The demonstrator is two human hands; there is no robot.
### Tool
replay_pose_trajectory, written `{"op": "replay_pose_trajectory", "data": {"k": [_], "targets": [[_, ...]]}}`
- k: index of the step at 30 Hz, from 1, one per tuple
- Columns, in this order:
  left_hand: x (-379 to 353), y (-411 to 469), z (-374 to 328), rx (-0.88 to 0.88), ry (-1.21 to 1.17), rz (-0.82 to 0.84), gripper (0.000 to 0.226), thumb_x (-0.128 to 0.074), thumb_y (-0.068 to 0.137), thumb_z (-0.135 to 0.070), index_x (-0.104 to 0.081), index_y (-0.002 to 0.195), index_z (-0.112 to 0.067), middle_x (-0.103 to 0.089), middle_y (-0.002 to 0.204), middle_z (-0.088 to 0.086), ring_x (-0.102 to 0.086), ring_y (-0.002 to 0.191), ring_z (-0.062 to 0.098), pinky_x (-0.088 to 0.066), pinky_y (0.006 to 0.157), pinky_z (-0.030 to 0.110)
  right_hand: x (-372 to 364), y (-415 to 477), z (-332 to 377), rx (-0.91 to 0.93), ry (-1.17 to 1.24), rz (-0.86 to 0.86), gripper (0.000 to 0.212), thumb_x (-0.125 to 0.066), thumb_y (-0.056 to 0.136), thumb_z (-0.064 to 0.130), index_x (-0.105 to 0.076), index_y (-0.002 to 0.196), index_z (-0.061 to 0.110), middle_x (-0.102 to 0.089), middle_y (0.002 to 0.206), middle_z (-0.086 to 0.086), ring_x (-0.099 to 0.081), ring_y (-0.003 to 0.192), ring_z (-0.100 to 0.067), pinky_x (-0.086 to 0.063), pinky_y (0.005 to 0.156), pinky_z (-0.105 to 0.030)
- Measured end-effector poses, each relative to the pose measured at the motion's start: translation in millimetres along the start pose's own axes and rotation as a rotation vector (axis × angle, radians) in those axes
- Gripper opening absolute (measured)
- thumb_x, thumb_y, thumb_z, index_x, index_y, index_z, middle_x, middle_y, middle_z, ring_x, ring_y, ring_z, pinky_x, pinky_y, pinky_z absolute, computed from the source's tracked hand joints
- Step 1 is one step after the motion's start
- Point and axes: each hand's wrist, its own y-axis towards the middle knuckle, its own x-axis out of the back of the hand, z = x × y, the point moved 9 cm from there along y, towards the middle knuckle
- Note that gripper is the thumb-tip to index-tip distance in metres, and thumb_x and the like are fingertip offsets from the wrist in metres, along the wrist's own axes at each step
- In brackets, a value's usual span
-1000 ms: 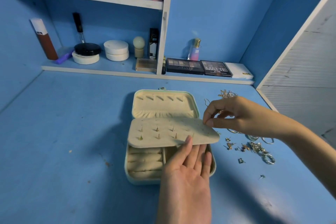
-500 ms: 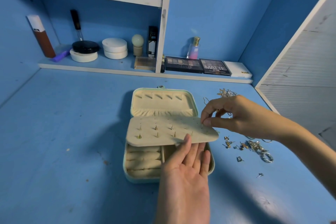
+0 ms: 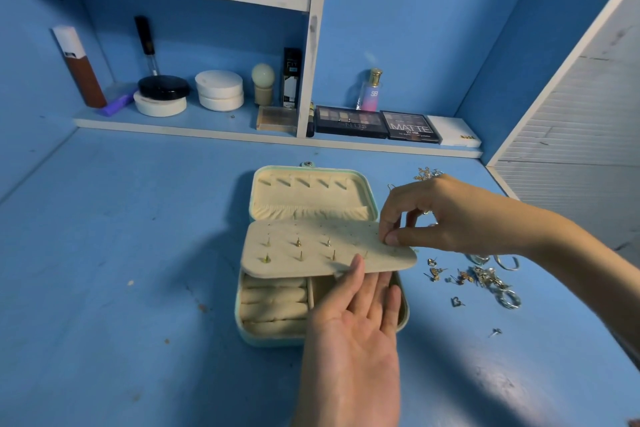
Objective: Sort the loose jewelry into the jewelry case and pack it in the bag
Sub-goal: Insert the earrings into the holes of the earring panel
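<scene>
A mint-green jewelry case (image 3: 266, 340) lies open on the blue table, its lid (image 3: 311, 191) leaning back. Its cream earring panel (image 3: 311, 250) is raised level over the tray and carries several studs. My left hand (image 3: 356, 333) reaches in palm up, fingers straight under the panel's front edge and thumb on top. My right hand (image 3: 450, 215) pinches something small at the panel's right side; my fingertips hide it, probably an earring. Loose jewelry (image 3: 485, 279) lies scattered to the right of the case.
More chain pieces (image 3: 427, 173) lie behind my right hand. A low shelf (image 3: 207, 130) at the back carries compacts, bottles and eyeshadow palettes (image 3: 349, 121). A white slatted wall (image 3: 588, 135) closes the right side. No bag is in view.
My right hand's fingertips have stayed at the panel's right side, shifting only slightly. My left hand keeps holding the panel up.
</scene>
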Motion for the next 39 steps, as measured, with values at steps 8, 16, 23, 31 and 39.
{"op": "replay_pose_trajectory", "data": {"k": [8,16,23,31,39], "targets": [[1,2,2,0.019,-0.008,-0.009,0.019,-0.061,0.069,-0.015,-0.078,0.071,-0.007,-0.073,0.102,0.012,-0.064,0.105,0.02,-0.043,0.091,0.032,3,8,11,0.018,-0.081,0.074,0.017,-0.061,0.081,0.004,-0.069,0.084,0.019,-0.068,0.08,0.012,-0.061,0.076,-0.006,-0.05,0.077,-0.023],[5,4,4,0.042,-0.003,-0.041,0.032,-0.061,0.067,-0.015,-0.071,0.095,-0.003,-0.073,0.102,0.012,-0.062,0.107,0.021,-0.042,0.095,0.033,1,12,9,-0.052,-0.129,0.139,0.014,-0.063,0.079,0.014,-0.07,0.082,0.026,-0.069,0.082,0.009,-0.064,0.079,-0.008,-0.052,0.077,-0.033],[6,5,6,0.047,-0.003,-0.049,0.037,-0.061,0.066,-0.016,-0.069,0.1,-0.003,-0.073,0.102,0.012,-0.062,0.108,0.02,-0.039,0.102,0.035,1,19,22,-0.042,-0.224,0.201,0.015,-0.064,0.078,0.013,-0.073,0.082,0.023,-0.069,0.081,0.008,-0.06,0.08,-0.003,-0.048,0.075,-0.022],[5,5,5,0.051,-0.012,-0.042,0.033,-0.061,0.067,-0.016,-0.071,0.096,-0.003,-0.073,0.102,0.012,-0.062,0.109,0.02,-0.038,0.102,0.036,2,23,20,0.0,-0.186,0.241,0.014,-0.065,0.079,0.013,-0.07,0.08,0.025,-0.068,0.078,0.013,-0.061,0.078,0.0,-0.051,0.08,-0.027],[5,7,5,0.058,0.013,-0.023,0.032,-0.06,0.068,-0.015,-0.071,0.095,-0.002,-0.073,0.103,0.013,-0.061,0.111,0.021,-0.04,0.099,0.035,-4,24,10,-0.029,-0.13,0.241,0.011,-0.065,0.075,0.015,-0.07,0.078,0.024,-0.067,0.08,0.008,-0.062,0.076,-0.008,-0.051,0.076,-0.032]]}}
